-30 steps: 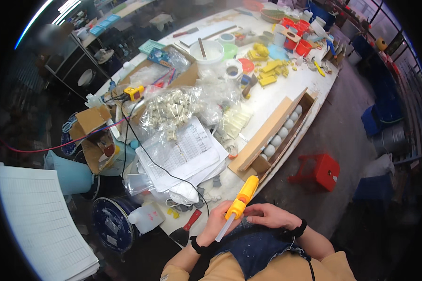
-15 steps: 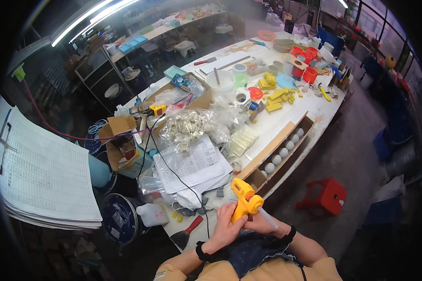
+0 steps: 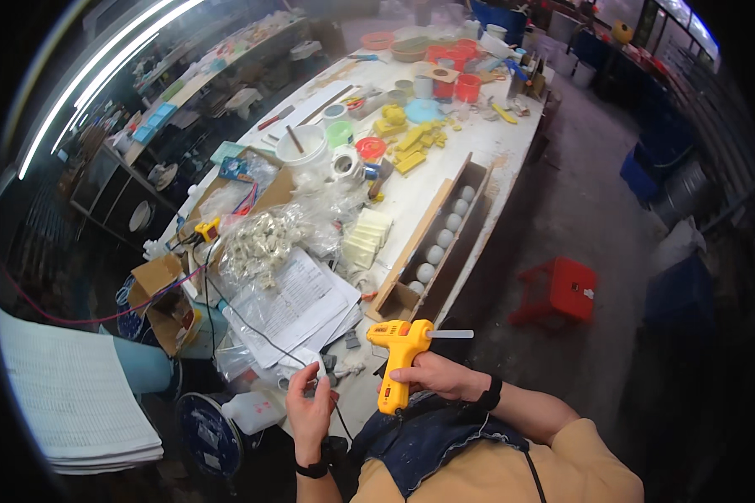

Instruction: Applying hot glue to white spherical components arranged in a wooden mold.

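Note:
My right hand (image 3: 441,375) is wrapped around the handle of a yellow hot glue gun (image 3: 398,360), held at the near end of the table. A translucent glue stick (image 3: 451,334) pokes out of the gun's back end, toward the right. My left hand (image 3: 309,411) is raised to the left of the gun, fingers apart and slightly bent, with nothing visible in it. Beside its fingers runs the black power cord (image 3: 264,337). Just beyond that hand lie printed paper sheets (image 3: 289,306) and a clear bag of small pale pieces (image 3: 264,243).
A long wooden box (image 3: 470,178) holds a row of white balls (image 3: 435,254) along the table's right edge. Yellow blocks (image 3: 411,159), a white bucket (image 3: 304,151) and red cups (image 3: 468,88) stand farther off. A red stool (image 3: 558,289) is on the floor. Clipboard sheets (image 3: 75,394) hang left.
My left hand has let go of the glue gun and moved left. My right hand now holds the gun alone, turned so its glue stick points right. The view has swung right.

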{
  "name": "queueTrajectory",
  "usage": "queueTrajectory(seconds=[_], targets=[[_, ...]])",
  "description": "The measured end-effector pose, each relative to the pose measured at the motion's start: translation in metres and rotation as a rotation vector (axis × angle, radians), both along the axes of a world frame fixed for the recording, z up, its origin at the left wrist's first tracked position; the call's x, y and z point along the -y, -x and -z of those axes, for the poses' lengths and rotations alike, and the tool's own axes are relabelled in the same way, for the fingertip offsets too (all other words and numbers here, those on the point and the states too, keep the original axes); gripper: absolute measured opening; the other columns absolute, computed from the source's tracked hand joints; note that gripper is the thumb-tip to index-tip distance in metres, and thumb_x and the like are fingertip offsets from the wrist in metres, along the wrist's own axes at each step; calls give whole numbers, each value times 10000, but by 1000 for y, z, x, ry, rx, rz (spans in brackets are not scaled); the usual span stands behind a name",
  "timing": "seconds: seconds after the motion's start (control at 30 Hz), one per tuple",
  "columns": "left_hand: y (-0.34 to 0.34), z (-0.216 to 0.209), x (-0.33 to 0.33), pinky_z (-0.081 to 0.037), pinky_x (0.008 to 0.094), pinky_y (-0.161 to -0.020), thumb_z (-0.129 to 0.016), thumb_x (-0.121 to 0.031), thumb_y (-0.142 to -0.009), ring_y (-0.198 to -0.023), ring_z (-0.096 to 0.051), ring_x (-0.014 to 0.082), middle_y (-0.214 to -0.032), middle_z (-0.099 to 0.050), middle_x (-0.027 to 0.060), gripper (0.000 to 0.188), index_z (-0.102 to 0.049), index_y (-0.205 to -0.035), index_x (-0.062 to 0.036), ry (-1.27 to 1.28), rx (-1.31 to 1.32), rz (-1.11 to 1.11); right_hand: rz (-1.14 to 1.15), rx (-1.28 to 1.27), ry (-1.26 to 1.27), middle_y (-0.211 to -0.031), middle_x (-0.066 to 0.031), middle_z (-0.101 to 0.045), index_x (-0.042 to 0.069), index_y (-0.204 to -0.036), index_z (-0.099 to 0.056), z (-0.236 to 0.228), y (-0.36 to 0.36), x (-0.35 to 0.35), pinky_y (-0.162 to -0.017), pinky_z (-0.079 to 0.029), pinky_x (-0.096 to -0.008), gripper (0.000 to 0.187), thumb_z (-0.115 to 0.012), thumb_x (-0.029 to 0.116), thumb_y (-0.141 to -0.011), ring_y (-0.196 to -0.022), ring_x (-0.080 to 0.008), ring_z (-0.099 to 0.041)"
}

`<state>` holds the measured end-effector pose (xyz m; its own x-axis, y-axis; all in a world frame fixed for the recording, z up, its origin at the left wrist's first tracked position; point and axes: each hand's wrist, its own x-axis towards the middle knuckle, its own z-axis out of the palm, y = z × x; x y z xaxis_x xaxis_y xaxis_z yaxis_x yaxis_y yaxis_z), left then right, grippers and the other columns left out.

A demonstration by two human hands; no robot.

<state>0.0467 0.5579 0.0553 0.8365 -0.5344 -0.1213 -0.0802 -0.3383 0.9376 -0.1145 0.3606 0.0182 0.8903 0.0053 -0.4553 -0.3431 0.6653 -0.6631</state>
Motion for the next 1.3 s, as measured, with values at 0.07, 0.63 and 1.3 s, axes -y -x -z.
queueTrajectory(seconds=[0.07,0.63,1.3], targets=[[-3,13,-7,-533,293,-752,-657,-72,-912,-892,-603,153,-1088,-650,107,298,-643,-1192,31,3,2,25,31,11,2,-1114,-131,-678,-27,-1246,-538,0,2,1,-870,-573,-342,458,-662,311,-963,-1010,-222,-693],[-5,0,15,-531,248,-596,-635,-72,-946,-771,-622,112,-1029,-645,89,276,-620,-1203,28,14,-93,158,-61,-64,16,-1054,-112,-714,-16,-1177,-624,4,5,-3,-828,-567,-293,526,-659,456,-946,-921,-194,-712],[-3,12,18,-505,251,-696,-657,-82,-942,-851,-615,118,-1000,-658,74,277,-623,-1198,17,-4,-88,255,-14,-61,27,-1057,-115,-708,-26,-1177,-623,11,9,-7,-824,-569,-282,520,-645,445,-957,-917,-193,-707]])
